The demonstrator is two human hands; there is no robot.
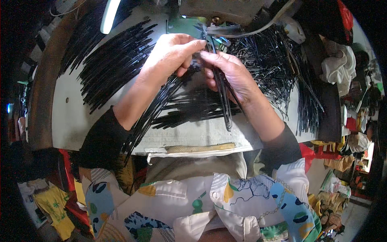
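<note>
Both hands meet just in front of the sewing machine (225, 14). My right hand (230, 74) is closed around a few thin, glossy black strips (224, 101), whose looped lower ends hang toward the table's front edge. To its left, my left hand (173, 52) has thumb and forefinger pinched together by the upper ends of these strips. What lies between those left fingertips is too small to make out. Under my left wrist, a long bunch of black strips (149, 113) slants down past the table's front edge.
On the pale table (66, 125), neat black strips (117, 64) fan out at left; a tangled heap (262, 60) covers the right. A white lamp (109, 16) hangs at the upper left. Yellow tape (201, 148) runs along the front edge. White cloth (340, 66) lies at far right.
</note>
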